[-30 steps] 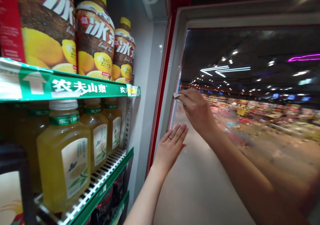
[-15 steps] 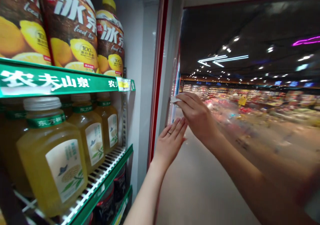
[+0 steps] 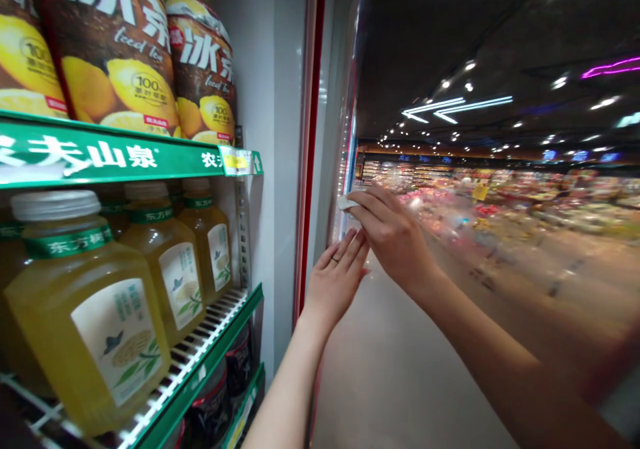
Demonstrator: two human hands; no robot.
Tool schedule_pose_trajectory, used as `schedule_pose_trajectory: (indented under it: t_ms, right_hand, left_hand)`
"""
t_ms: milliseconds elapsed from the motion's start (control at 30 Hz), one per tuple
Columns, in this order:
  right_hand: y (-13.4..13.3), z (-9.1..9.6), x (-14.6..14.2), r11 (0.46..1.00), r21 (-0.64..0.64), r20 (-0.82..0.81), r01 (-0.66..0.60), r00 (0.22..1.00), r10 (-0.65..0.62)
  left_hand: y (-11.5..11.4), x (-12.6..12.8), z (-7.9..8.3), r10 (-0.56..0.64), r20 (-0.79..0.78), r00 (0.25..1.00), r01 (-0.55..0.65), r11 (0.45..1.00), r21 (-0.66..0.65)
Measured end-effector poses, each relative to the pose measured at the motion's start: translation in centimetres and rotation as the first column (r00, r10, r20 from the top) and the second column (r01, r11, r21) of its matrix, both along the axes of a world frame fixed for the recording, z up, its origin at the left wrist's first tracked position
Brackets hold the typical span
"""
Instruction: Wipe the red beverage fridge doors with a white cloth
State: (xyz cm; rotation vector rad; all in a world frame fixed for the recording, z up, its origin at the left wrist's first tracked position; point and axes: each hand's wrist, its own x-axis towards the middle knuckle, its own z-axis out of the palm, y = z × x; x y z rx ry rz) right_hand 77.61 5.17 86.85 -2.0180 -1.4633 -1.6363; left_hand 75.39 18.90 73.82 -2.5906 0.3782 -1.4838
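Observation:
At the edge of the glass door, my right hand (image 3: 393, 236) pinches a small white folded cloth (image 3: 346, 202). Only one end of the cloth shows past the fingertips, at the door's edge. Just below and to the left, my left hand (image 3: 336, 277) lies with its fingers stretched out along the door frame (image 3: 321, 169). A thin ring is on one of its fingers. Its fingertips are close to the right hand's wrist side, and whether they touch it I cannot tell.
On the left, a cooler shelf (image 3: 200, 369) carries squat tea bottles (image 3: 115, 342). Above, iced tea bottles (image 3: 125, 69) stand behind a green shelf strip (image 3: 100, 152). Dark cans (image 3: 215, 402) sit lower down. The store's lit aisles (image 3: 500, 196) are blurred at the right.
The shelves and bottles have shifted left in view as the camera turned slightly right. Both hands keep nearly the same pose at the door, with the cloth still in the right hand.

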Motion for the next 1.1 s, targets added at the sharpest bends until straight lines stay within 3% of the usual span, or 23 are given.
schedule_pose_trajectory:
  t_ms: [167,267,400,500,600,733,933,1100]
  right_hand:
    - [-1.5,0.8,0.2,0.988,0.151,-0.012,0.024,1.0,-0.022]
    - [-1.2,1.1,0.0,0.995,0.092,-0.021,0.038,0.999,-0.036]
    - [-2.6,-0.1,-0.6,0.999,-0.017,-0.023,0.035,0.999,-0.035]
    - [-4.4,-0.4,-0.6,0.996,0.081,-0.014,0.044,0.999,-0.043]
    - [-5.2,0.5,-0.2,0.974,0.217,-0.024,0.058,0.998,-0.054]
    - [-5.1,1.1,-0.2,0.974,0.216,-0.057,0.068,0.997,-0.057]
    - [-8.0,-1.0,-0.9,0.993,0.105,-0.056,0.051,0.997,-0.046]
    - [-9.6,-0.4,-0.5,0.964,0.236,-0.051,0.122,0.992,-0.113]
  left_hand:
    - [0.0,-0.2,0.1,-0.012,0.005,1.0,0.012,1.0,-0.02]
    - [0.0,-0.1,0.0,-0.015,0.022,1.0,0.016,1.0,-0.026]
    - [0.0,-0.3,0.1,-0.015,0.013,1.0,0.015,1.0,-0.026]
    - [0.2,-0.5,0.3,-0.015,0.01,1.0,0.015,1.0,-0.023]
    - [0.2,-0.8,0.5,-0.017,0.02,1.0,0.018,0.999,-0.027]
    - [-1.8,-1.3,-0.1,-0.031,-0.003,1.0,0.031,0.999,-0.042]
    - [-6.6,-1.1,-1.4,-0.118,-0.06,0.991,0.118,0.993,0.003]
    - [-6.9,0.6,-2.1,-0.122,-0.06,0.991,0.122,0.992,-0.007]
